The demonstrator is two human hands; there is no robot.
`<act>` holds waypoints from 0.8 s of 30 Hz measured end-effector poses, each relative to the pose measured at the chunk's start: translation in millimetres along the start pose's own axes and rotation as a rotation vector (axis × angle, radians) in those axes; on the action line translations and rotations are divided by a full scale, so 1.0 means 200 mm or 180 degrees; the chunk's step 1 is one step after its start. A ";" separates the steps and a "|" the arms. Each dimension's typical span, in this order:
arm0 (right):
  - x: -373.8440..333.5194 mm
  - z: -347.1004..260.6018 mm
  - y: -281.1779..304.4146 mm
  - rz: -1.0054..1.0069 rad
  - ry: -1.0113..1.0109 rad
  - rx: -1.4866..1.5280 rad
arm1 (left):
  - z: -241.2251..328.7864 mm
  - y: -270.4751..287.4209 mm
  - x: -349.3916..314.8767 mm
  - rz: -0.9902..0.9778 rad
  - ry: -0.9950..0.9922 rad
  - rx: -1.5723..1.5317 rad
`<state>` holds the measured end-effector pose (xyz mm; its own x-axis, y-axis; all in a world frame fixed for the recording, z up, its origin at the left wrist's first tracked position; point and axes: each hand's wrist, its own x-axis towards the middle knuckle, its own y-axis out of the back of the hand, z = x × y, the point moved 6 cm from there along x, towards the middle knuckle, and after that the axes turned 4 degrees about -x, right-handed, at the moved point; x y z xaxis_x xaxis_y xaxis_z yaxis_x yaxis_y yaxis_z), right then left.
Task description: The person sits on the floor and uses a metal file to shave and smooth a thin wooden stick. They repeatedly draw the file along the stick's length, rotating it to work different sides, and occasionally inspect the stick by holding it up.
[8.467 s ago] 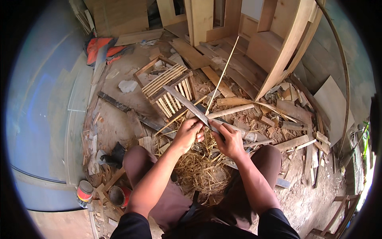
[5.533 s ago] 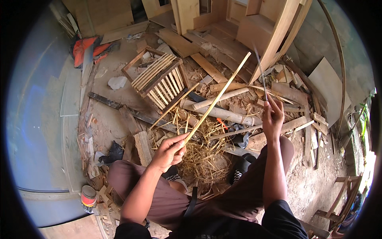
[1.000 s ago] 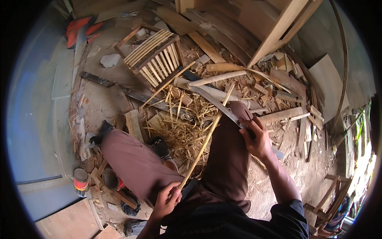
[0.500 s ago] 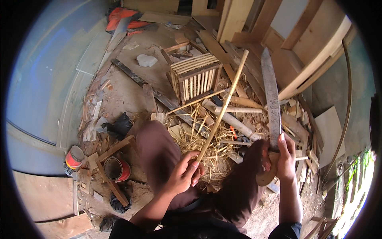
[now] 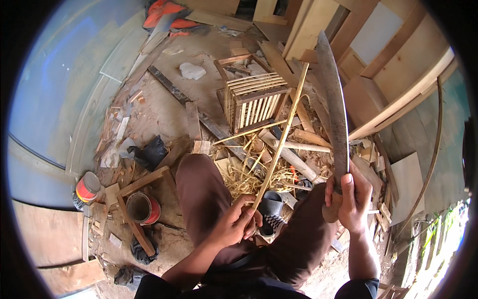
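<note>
My left hand [image 5: 238, 220] is closed around the lower end of a long, thin bamboo stick [image 5: 279, 149], which slants up and away to the right. A fine curled sliver stands off the stick near its far end. In my right hand [image 5: 354, 197] is a machete [image 5: 334, 104], gripped by its wooden handle [image 5: 332, 209]. Its broad grey blade points up and away, to the right of the stick and apart from it. Below the stick, between my knees, lies a heap of pale shavings [image 5: 249, 182].
A slatted wooden crate [image 5: 256, 99] stands ahead amid scrap wood. A red can [image 5: 144, 208] sits at the left inside a wooden frame [image 5: 130, 219], with another can [image 5: 88, 185] farther left. Wooden cabinet frames [image 5: 398, 74] rise at the right. A dark shoe [image 5: 272, 203] shows between my legs.
The machete blade has tipped slightly leftward and turned, its edge now showing bright. A thin sliver has appeared near the stick's far end. My legs have parted, uncovering a shoe and striped sock.
</note>
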<state>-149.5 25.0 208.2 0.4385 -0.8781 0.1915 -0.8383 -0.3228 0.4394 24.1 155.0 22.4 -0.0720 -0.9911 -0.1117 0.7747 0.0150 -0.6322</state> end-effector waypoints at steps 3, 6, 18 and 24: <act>0.07 0.03 0.01 -0.0069 0.0311 -0.0283 | 0.00 0.02 -0.02 0.0241 0.0132 -0.0016; 0.16 0.08 -0.05 -0.0501 0.0695 -0.0975 | 0.02 0.03 -0.01 0.0421 0.0225 0.0057; 0.00 0.53 -0.42 -0.0966 0.1420 -0.1637 | -0.12 0.07 0.16 0.1403 0.0143 0.0235; -0.02 0.57 -0.40 -0.1022 0.1395 -0.1575 | -0.12 0.06 0.19 0.1511 -0.0011 0.0092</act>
<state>-121.4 14.5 71.5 0.8141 -0.5118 0.2744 -0.4477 -0.2522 0.8579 15.9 121.1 -8.0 0.2963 -0.8759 -0.3807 0.7385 0.4629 -0.4902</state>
